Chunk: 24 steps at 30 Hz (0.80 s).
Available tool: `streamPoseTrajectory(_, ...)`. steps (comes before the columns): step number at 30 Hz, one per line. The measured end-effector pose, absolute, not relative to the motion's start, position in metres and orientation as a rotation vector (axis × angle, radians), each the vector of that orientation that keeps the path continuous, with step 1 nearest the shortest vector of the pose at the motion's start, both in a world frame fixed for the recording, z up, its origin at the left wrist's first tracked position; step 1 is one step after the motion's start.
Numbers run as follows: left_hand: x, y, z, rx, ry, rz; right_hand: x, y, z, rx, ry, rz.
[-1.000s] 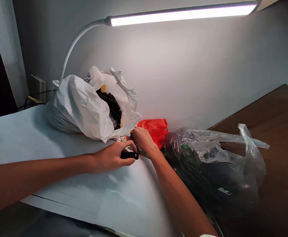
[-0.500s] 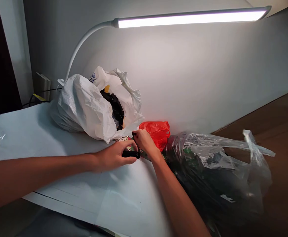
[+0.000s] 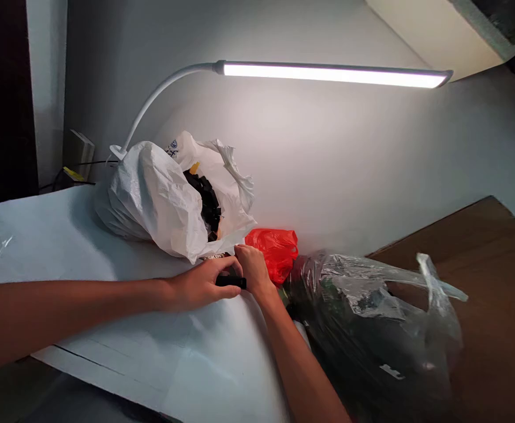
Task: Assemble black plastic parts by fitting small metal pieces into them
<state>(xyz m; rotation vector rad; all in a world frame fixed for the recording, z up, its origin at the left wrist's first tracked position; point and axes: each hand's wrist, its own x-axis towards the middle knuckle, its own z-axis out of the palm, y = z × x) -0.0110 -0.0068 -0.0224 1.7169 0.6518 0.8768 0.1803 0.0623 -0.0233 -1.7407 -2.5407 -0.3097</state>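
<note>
The left hand holds a black bar-shaped piece, hiding its left end; the right hand's fingertips are obscured, so its grip cannot be told. The pale counter stands before a grey wall. Nearer than the white plastic bag, the piece lies lengthwise left-right, visible end pointing right.

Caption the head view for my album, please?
Under a lit lamp: left hand holding a black object, right hand near a red bag.
</note>
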Motion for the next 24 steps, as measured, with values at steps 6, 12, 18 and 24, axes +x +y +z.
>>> streamPoseTrajectory(6,-0.012,-0.005,-0.024,1.746,0.692,0.852,0.196,0.069,-0.036,-1.569,-2.21,-0.023)
streamPoseTrajectory(12,-0.018,-0.016,-0.015,1.841,0.583,0.71,0.207,0.069,-0.038,-1.457,-2.118,0.137)
streamPoseTrajectory(18,-0.023,-0.029,-0.011,2.226,0.448,0.577,0.214,0.069,-0.024,-1.511,-2.146,0.247)
streamPoseTrajectory(24,-0.025,-0.029,-0.009,2.226,0.481,0.615,0.208,0.058,-0.003,-1.543,-2.256,0.388)
